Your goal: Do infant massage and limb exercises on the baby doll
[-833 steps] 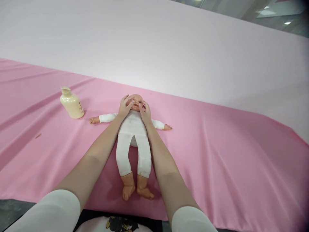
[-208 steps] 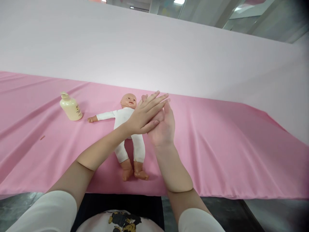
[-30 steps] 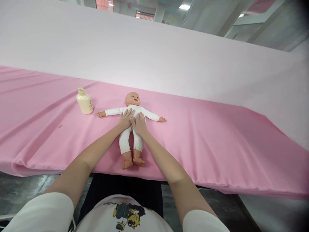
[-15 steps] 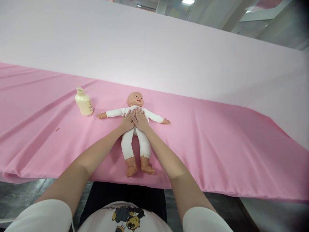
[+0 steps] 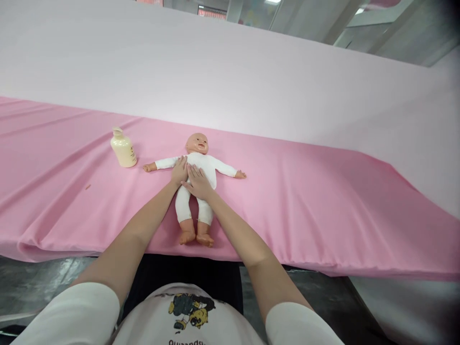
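Observation:
A baby doll point(image 5: 207, 165) in a white bodysuit lies on its back on the pink cloth point(image 5: 323, 211), arms spread, bare feet toward me. My left hand point(image 5: 179, 171) rests flat on the doll's chest near its left-side shoulder. Beside it, my right hand point(image 5: 197, 181) lies flat on the doll's belly, fingers together and pointing away from me. Neither hand grips anything.
A cream lotion bottle point(image 5: 122, 148) with a pump top stands on the cloth left of the doll. A pale pink backdrop point(image 5: 251, 81) rises behind. The cloth's front edge hangs over a dark floor near my body.
Both hands have slid a little leftward over the doll's torso, the left up toward the shoulder. The view has shifted slightly.

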{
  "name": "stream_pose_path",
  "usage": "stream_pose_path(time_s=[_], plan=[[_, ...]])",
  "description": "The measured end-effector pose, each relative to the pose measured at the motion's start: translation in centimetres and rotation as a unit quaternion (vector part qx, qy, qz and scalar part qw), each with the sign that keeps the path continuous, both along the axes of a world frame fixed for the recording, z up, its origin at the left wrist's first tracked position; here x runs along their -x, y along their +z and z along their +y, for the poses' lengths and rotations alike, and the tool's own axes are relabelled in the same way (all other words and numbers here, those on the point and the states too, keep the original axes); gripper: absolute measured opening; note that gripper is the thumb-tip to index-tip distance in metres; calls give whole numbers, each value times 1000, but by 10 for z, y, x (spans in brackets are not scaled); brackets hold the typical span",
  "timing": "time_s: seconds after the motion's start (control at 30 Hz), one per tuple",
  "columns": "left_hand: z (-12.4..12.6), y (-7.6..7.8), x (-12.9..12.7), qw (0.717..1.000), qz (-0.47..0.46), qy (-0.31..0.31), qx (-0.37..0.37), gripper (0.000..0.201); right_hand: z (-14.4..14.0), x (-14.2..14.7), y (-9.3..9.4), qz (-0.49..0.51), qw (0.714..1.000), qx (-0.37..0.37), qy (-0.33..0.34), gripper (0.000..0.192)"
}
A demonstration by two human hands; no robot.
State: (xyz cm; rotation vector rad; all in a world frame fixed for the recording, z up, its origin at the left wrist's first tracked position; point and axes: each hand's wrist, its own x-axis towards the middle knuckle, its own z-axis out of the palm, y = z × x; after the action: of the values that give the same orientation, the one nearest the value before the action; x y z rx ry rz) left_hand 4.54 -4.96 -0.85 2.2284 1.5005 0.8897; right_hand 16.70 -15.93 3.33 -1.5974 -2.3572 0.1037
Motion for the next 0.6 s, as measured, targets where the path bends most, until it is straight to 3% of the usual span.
stream_pose_path(time_s=[0.13,0.33,0.6], plan=[[-6,5,-1,998,32,-24,-38,55,-16,3,-4,7,999,18,-26,76],[-18,15,-4,997,62,41,1,60,-24,4,-6,56,972,17,-228,76],[-14,4,-1,999,33,27,-27,60,18,1,1,67,953,12,-295,79]])
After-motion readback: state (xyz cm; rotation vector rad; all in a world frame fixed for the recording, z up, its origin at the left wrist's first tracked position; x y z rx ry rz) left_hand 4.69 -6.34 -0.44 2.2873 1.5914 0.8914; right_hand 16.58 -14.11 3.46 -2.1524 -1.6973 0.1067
